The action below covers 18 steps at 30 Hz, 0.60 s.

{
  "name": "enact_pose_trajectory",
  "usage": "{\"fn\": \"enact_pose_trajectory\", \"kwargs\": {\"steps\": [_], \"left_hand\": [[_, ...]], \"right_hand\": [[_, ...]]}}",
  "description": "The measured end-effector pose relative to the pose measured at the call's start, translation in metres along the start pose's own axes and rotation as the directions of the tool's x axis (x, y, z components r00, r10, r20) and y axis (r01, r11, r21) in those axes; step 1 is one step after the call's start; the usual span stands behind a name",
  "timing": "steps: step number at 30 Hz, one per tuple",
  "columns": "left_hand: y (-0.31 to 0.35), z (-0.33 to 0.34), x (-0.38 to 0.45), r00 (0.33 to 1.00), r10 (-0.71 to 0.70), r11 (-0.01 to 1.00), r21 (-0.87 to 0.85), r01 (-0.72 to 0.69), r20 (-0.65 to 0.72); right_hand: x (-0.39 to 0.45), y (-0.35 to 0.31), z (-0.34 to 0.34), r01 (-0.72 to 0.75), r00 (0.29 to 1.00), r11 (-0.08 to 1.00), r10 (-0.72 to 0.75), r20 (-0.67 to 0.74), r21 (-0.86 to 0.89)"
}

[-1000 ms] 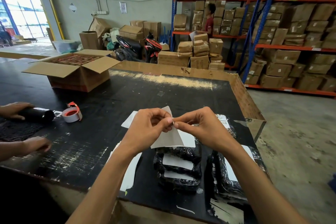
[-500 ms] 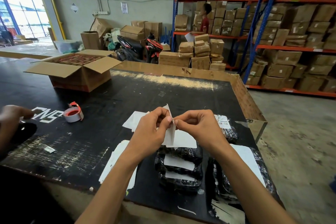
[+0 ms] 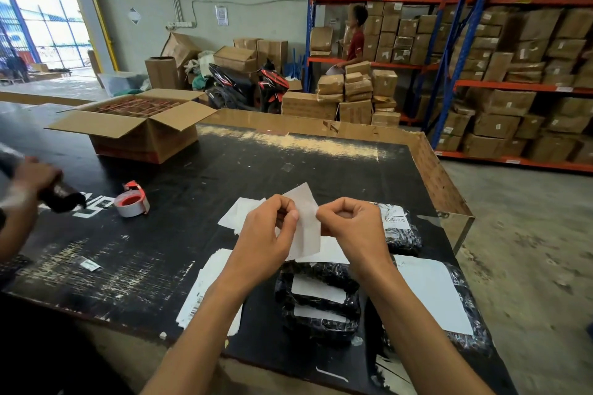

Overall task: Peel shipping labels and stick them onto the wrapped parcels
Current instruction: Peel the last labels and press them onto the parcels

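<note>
Both hands up over the counter (image 3: 224, 170), left hand (image 3: 266, 234) and right hand (image 3: 349, 228) each with a pinching grip on the shipping label (image 3: 306, 221) to split it from backing, wrapped parcel (image 3: 321, 301) waiting just below.

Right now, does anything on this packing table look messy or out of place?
Mostly loose paper: white sheets overhang the table's near edge, and a small scrap lies alone. Both hands pinch a label.

white label (image 3: 306, 228) held upright, black wrapped parcels (image 3: 319, 305) beneath, seemingly labelled
</note>
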<state>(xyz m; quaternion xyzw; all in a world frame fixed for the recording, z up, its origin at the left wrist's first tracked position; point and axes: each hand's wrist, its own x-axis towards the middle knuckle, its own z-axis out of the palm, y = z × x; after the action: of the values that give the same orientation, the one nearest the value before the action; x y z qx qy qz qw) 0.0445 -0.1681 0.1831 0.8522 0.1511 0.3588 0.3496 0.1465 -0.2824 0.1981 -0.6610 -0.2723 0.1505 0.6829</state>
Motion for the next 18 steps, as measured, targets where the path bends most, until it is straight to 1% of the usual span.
{"fn": "enact_pose_trajectory", "kwargs": {"steps": [2, 4, 6, 11, 15, 18], "left_hand": [[0.000, -0.002, 0.001, 0.997, -0.066, 0.995, -0.075, 0.068, 0.027], [0.002, -0.004, 0.003, 0.988, -0.138, 0.968, -0.203, 0.148, 0.062], [0.004, -0.006, 0.005, 0.982, -0.164, 0.945, -0.272, 0.184, 0.095], [0.005, -0.013, 0.009, 0.978, -0.155, 0.946, -0.266, 0.187, 0.139], [0.005, -0.016, 0.010, 0.980, -0.163, 0.955, -0.230, 0.186, 0.115], [0.004, -0.019, 0.010, 0.979, -0.159, 0.961, -0.208, 0.183, 0.124]], "right_hand": [[0.000, -0.001, 0.000, -0.003, 0.999, 1.000, 0.004, 0.033, -0.021], [-0.001, 0.000, 0.000, 0.005, 0.999, 1.000, -0.004, 0.044, -0.025], [-0.003, -0.001, 0.000, 0.021, 0.998, 1.000, -0.020, 0.058, -0.019], [-0.004, -0.003, -0.001, 0.069, 0.993, 0.997, -0.064, 0.099, -0.046], [-0.005, -0.004, 0.001, 0.077, 0.991, 0.995, -0.070, 0.110, -0.062], [-0.007, -0.004, 0.003, 0.063, 0.994, 0.997, -0.058, 0.097, -0.053]]}}
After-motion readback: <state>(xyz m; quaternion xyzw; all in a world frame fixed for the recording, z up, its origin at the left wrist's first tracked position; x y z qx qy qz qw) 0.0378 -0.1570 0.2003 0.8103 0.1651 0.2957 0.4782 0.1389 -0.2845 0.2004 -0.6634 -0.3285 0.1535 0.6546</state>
